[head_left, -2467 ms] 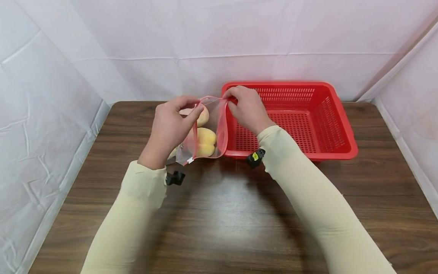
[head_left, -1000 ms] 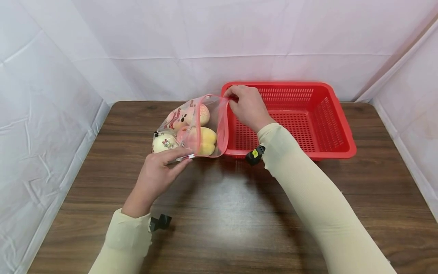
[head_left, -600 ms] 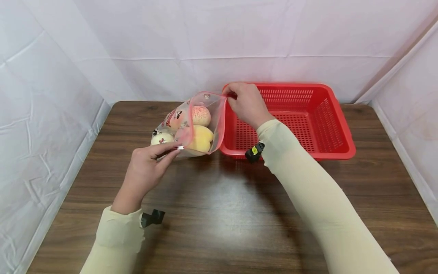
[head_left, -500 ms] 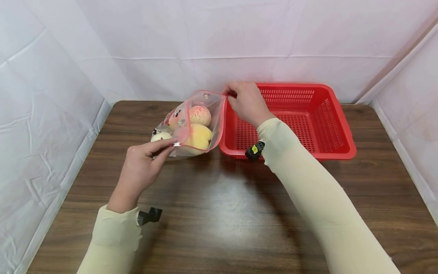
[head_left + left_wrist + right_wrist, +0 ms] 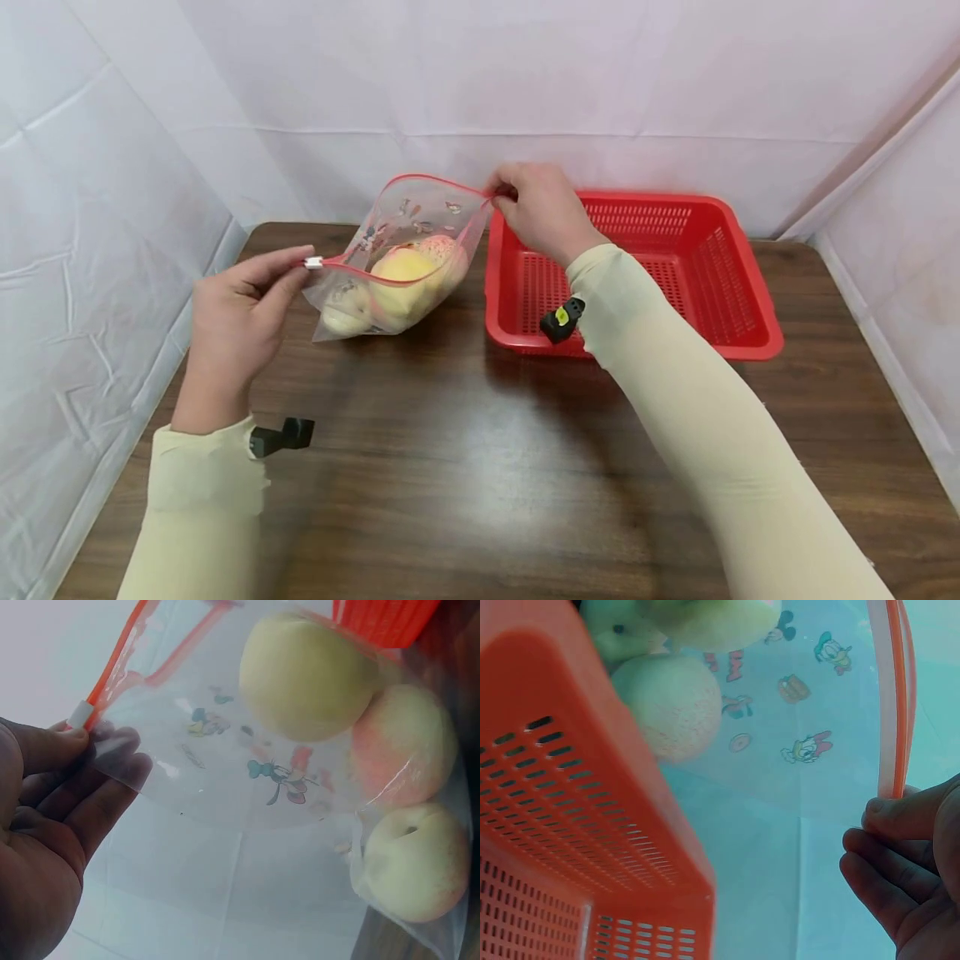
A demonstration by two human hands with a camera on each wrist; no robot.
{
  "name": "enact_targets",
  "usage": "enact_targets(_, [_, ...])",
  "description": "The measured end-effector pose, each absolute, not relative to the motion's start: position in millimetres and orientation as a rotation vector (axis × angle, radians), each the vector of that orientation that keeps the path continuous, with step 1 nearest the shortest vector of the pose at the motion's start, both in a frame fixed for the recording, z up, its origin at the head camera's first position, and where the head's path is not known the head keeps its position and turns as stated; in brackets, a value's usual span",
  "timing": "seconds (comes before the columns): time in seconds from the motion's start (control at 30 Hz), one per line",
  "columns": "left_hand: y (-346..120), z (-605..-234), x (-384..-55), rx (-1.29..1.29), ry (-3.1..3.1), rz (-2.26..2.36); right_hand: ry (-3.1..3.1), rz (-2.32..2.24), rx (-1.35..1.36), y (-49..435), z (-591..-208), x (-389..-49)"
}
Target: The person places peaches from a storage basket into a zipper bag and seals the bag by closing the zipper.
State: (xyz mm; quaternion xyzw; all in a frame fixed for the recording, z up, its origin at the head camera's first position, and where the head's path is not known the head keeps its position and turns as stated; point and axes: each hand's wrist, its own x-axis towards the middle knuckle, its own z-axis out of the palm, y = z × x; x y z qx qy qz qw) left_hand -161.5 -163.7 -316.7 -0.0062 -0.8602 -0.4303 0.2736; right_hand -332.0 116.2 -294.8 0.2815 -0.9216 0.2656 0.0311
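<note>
A clear zip bag (image 5: pixel 465 218) with a red zip strip and small cartoon prints hangs between my two hands, left of the basket. Its near left corner carries a white slider (image 5: pixel 313 262), which the thumb and fingers of my left hand (image 5: pixel 236 321) pinch. At the opposite end of the strip, my right hand (image 5: pixel 543 208) pinches the bag's corner above the basket's left rim. Several peaches lie low in the bag: a yellow peach (image 5: pixel 401 275), a pink-speckled peach (image 5: pixel 676 709) and a pale peach (image 5: pixel 416 859) among them. The bag's mouth gapes, pulled long.
A red perforated plastic basket (image 5: pixel 525 337) stands at the back right of the brown wooden table (image 5: pixel 480 483), under my right forearm. White cloth (image 5: pixel 525 83) hangs behind the table and along both sides.
My left hand first gripped the near rim, then moved to the slider and drew it left and away from the basket. The bag tilted and its mouth stretched; my right hand kept its corner.
</note>
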Motion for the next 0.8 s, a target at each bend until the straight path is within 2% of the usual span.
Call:
enact_targets(0.2, [-174, -303, -174, 0.061, -2.151, -1.469, -2.823, 0.823, 0.889, 119, -283, -333])
enact_targets(0.47, [-197, -284, -189, 0.189, -2.108, -1.525, -2.84, 0.888, 0.895, 124, -266, -332])
enact_targets(0.8, [-203, -277, -201, 0.15, -1.911, -1.839, -2.822, 1.006, 0.879, 137, -259, -327])
